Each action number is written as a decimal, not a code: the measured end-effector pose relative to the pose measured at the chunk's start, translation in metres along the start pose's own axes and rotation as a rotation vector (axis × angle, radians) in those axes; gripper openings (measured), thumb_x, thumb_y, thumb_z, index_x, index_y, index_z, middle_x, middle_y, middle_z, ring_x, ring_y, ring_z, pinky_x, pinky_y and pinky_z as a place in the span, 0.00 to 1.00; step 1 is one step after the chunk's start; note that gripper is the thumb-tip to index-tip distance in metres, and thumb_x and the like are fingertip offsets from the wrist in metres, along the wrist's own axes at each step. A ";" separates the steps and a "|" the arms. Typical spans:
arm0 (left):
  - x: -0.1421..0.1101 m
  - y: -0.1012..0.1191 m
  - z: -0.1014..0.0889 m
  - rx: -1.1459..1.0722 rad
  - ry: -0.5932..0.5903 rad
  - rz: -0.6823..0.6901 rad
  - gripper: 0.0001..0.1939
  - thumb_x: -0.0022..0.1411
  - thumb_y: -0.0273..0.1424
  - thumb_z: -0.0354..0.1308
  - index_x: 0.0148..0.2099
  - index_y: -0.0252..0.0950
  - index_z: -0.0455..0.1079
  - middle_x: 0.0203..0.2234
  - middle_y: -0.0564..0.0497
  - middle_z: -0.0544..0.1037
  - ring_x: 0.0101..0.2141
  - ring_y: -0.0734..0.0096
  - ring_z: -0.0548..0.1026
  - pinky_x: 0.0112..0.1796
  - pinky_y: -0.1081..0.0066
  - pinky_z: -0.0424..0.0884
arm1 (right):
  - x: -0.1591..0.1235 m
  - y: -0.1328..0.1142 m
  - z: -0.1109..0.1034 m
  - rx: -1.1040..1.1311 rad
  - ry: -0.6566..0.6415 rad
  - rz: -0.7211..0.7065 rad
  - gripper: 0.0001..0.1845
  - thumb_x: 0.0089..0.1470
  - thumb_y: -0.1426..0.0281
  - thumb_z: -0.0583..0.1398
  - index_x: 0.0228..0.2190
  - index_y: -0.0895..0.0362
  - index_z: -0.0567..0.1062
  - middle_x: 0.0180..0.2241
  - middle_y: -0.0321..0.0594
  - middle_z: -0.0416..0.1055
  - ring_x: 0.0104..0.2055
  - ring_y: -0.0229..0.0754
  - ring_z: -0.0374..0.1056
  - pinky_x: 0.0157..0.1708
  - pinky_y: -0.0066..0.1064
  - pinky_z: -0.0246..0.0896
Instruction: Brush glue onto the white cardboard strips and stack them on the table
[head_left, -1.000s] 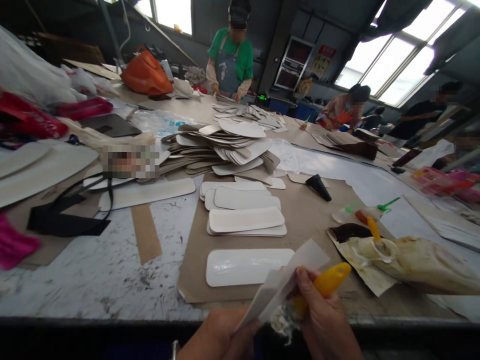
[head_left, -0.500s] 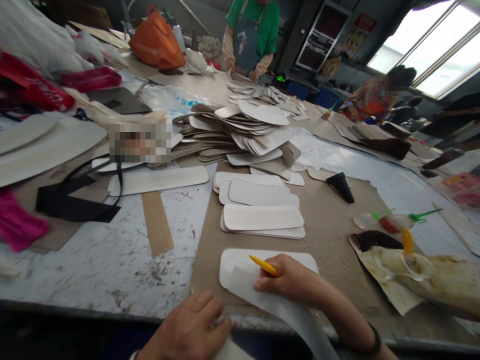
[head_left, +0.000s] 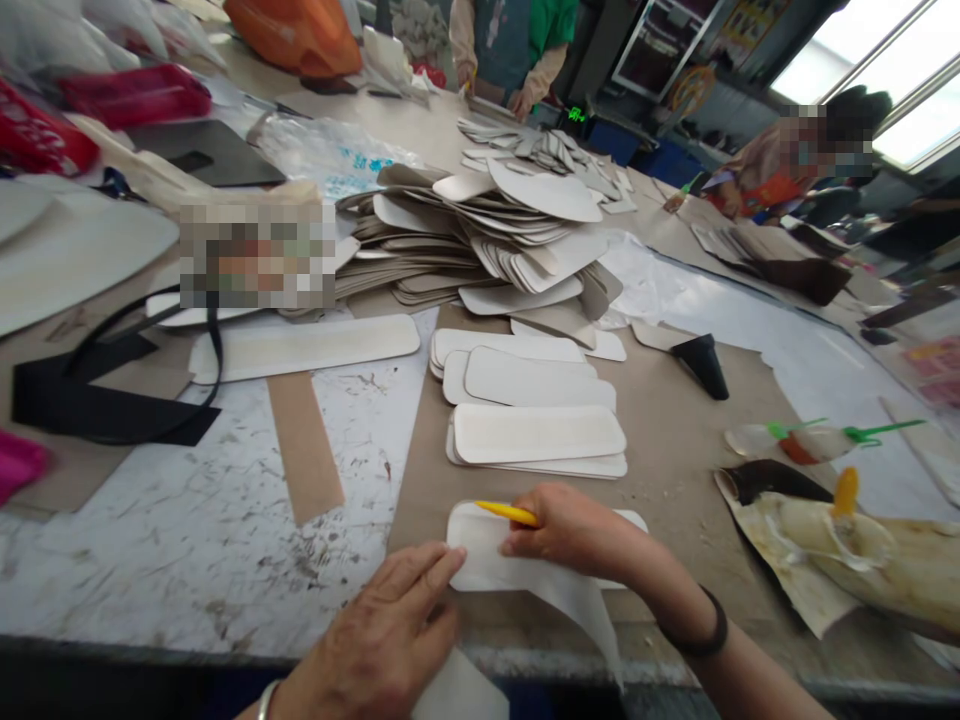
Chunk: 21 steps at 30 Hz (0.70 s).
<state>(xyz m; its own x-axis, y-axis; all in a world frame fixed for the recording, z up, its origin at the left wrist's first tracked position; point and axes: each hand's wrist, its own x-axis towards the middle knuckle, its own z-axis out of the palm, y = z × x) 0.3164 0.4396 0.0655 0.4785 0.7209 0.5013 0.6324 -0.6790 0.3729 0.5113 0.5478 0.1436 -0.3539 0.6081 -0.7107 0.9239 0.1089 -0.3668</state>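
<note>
Forward came your left hand (head_left: 382, 625), fingers together at the left end of the white panel (head_left: 469, 515), any grip beneath them hidden, while your right hand (head_left: 562, 530), over that panel, clutched a yellow-handled tool (head_left: 510, 514), apparently laying the thin sheet (head_left: 580, 600), which called for even smoothing.

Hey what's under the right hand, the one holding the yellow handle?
Under the right hand are a white rounded piece and a thin pale sheet drooping off its near side. The hand hides part of the piece's right half; what lies there can't be seen.
</note>
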 end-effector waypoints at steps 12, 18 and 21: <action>0.011 -0.007 -0.001 -0.009 -0.077 0.043 0.19 0.64 0.22 0.37 0.32 0.34 0.69 0.44 0.44 0.74 0.47 0.61 0.67 0.46 0.64 0.68 | 0.004 -0.005 -0.002 -0.221 0.008 -0.057 0.12 0.49 0.62 0.59 0.29 0.57 0.78 0.25 0.39 0.73 0.26 0.38 0.64 0.21 0.26 0.46; 0.022 -0.016 -0.010 0.085 -0.163 0.194 0.16 0.64 0.20 0.39 0.42 0.31 0.69 0.41 0.46 0.77 0.41 0.66 0.71 0.41 0.71 0.71 | -0.009 -0.006 -0.004 -0.254 0.043 -0.044 0.11 0.47 0.63 0.59 0.29 0.56 0.78 0.26 0.42 0.75 0.28 0.42 0.67 0.21 0.27 0.43; 0.014 -0.021 -0.003 0.104 -0.161 0.214 0.16 0.62 0.18 0.40 0.43 0.31 0.68 0.44 0.46 0.75 0.43 0.64 0.69 0.43 0.69 0.68 | -0.031 0.017 -0.002 -0.260 0.105 0.022 0.10 0.47 0.65 0.58 0.29 0.56 0.78 0.28 0.43 0.75 0.30 0.44 0.68 0.23 0.28 0.46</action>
<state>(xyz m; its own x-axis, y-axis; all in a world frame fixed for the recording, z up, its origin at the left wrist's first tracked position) 0.3078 0.4635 0.0673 0.6927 0.5814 0.4267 0.5619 -0.8060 0.1862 0.5384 0.5323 0.1610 -0.3285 0.6893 -0.6457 0.9424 0.2845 -0.1757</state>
